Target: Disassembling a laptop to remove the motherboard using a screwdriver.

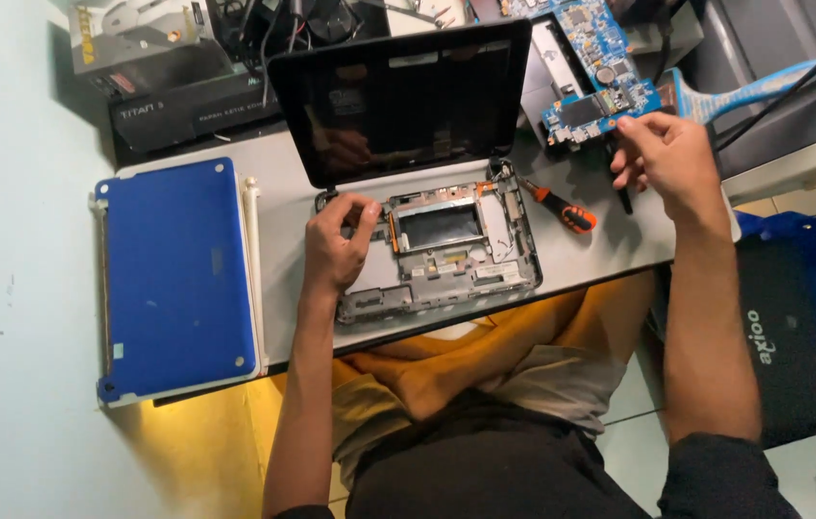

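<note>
A small black laptop (398,96) lies open on the grey table (278,211), its lid upright and its base (446,245) stripped down to a bare grey frame. My left hand (336,245) rests on the left side of that frame, fingers curled on its upper left corner. My right hand (663,154) is off to the right, pinching the edge of a blue circuit board (595,106) that lies beside the lid. An orange-handled screwdriver (560,207) lies on the table between the base and my right hand.
A blue laptop cover (173,279) lies flat at the table's left end with a white trim strip (254,259) beside it. Black boxes (177,77) and cables stand behind. A blue-handled brush (764,86) lies at the right. A dark bag (802,336) sits lower right.
</note>
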